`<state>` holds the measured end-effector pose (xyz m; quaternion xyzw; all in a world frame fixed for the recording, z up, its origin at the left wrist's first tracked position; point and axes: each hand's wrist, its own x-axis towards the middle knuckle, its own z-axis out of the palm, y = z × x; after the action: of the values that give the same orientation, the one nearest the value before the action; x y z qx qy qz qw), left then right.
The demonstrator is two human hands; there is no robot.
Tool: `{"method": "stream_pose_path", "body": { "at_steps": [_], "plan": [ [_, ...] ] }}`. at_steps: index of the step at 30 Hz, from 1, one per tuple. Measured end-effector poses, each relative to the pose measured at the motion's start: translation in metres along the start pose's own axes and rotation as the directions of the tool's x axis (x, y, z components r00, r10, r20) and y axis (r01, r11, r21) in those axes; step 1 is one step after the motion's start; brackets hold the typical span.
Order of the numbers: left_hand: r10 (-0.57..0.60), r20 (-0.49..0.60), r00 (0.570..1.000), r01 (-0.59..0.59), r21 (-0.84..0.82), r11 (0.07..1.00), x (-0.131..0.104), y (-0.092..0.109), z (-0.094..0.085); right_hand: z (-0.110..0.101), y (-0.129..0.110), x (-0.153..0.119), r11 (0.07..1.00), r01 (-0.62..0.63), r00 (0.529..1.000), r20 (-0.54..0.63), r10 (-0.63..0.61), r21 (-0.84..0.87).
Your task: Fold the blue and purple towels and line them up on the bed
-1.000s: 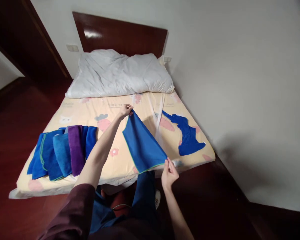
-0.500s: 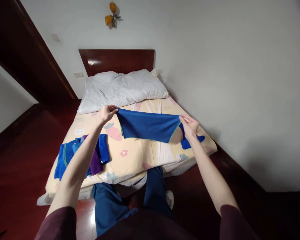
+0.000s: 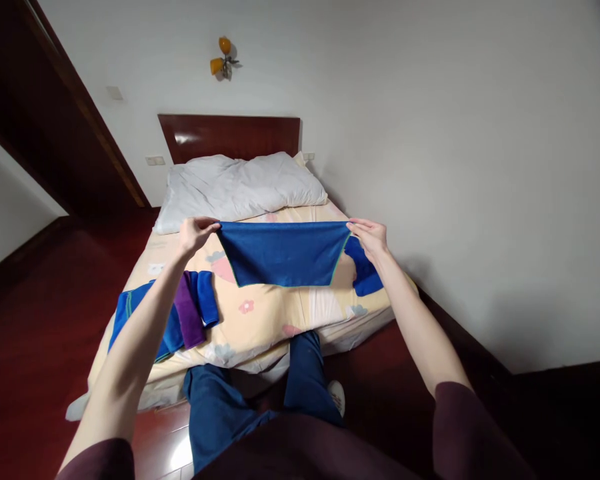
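Blue cloth (image 3: 284,253), green-edged, stretched taut

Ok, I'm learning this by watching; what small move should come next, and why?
I'd probably lower the held blue cloth onto the patterned sheet below: the left hand and right hand each pinch a top corner, its upper edge looks taut, and its lower edge hangs free.
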<state>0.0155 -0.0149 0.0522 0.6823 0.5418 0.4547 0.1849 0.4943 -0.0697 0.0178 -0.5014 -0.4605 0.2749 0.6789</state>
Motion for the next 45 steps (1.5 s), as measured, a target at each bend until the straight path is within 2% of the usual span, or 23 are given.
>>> {"method": "stream_pose_path", "body": {
  "at_steps": [6,9,12,17,20,22,26,29,32,34,38,40,42,45],
  "plan": [
    [-0.019,0.004,1.0,0.018,0.117,0.993,-0.03,0.01,-0.023,-0.012,-0.007,-0.021,0.999,-0.018,0.995,0.097,0.022,-0.035],
    [-0.006,0.021,1.0,0.003,0.126,0.992,-0.055,0.01,-0.034,-0.021,-0.004,-0.043,0.999,-0.027,0.99,0.14,0.032,-0.043],
    [-0.04,0.083,0.996,0.033,0.091,0.995,-0.086,0.006,-0.044,-0.031,-0.003,-0.07,0.994,-0.082,0.981,0.171,0.093,-0.07],
    [-0.184,0.195,0.963,0.2,-0.065,0.978,-0.133,-0.015,-0.05,-0.049,-0.001,-0.105,0.973,-0.213,0.953,0.2,0.227,-0.092],
    [-0.311,0.254,0.916,0.343,-0.096,0.934,-0.147,-0.025,-0.046,-0.054,0.005,-0.11,0.951,-0.286,0.928,0.213,0.305,-0.116],
    [-0.354,0.287,0.89,0.397,-0.109,0.911,-0.15,-0.03,-0.042,-0.054,0.012,-0.109,0.934,-0.328,0.907,0.232,0.353,-0.14],
    [-0.366,0.328,0.871,0.42,-0.113,0.9,-0.142,-0.045,-0.029,-0.045,0.03,-0.095,0.891,-0.418,0.852,0.264,0.452,-0.177],
    [-0.349,0.348,0.87,0.408,-0.112,0.906,-0.127,-0.068,-0.015,-0.03,0.053,-0.076,0.869,-0.464,0.831,0.256,0.494,-0.171],
    [-0.313,0.336,0.888,0.357,-0.079,0.931,-0.1,-0.093,0.003,-0.01,0.082,-0.047,0.863,-0.475,0.829,0.241,0.505,-0.173],
    [-0.278,0.299,0.913,0.308,-0.055,0.95,-0.074,-0.106,0.014,0.004,0.098,-0.024,0.869,-0.459,0.845,0.211,0.491,-0.186],
    [-0.193,0.156,0.969,0.195,0.003,0.981,-0.023,-0.114,0.029,0.027,0.113,0.019,0.932,-0.319,0.913,0.208,0.351,-0.171],
    [-0.127,0.062,0.99,0.125,0.032,0.992,-0.008,-0.114,0.032,0.032,0.116,0.033,0.963,-0.223,0.941,0.223,0.253,-0.152],
    [-0.053,-0.015,0.998,0.054,0.05,0.997,-0.004,-0.115,0.035,0.032,0.122,0.039,0.981,-0.137,0.96,0.225,0.166,-0.139],
    [0.034,-0.042,0.999,-0.03,0.1,0.995,-0.021,-0.126,0.042,0.021,0.145,0.031,0.988,-0.058,0.964,0.251,0.093,-0.144]
  ]
}}
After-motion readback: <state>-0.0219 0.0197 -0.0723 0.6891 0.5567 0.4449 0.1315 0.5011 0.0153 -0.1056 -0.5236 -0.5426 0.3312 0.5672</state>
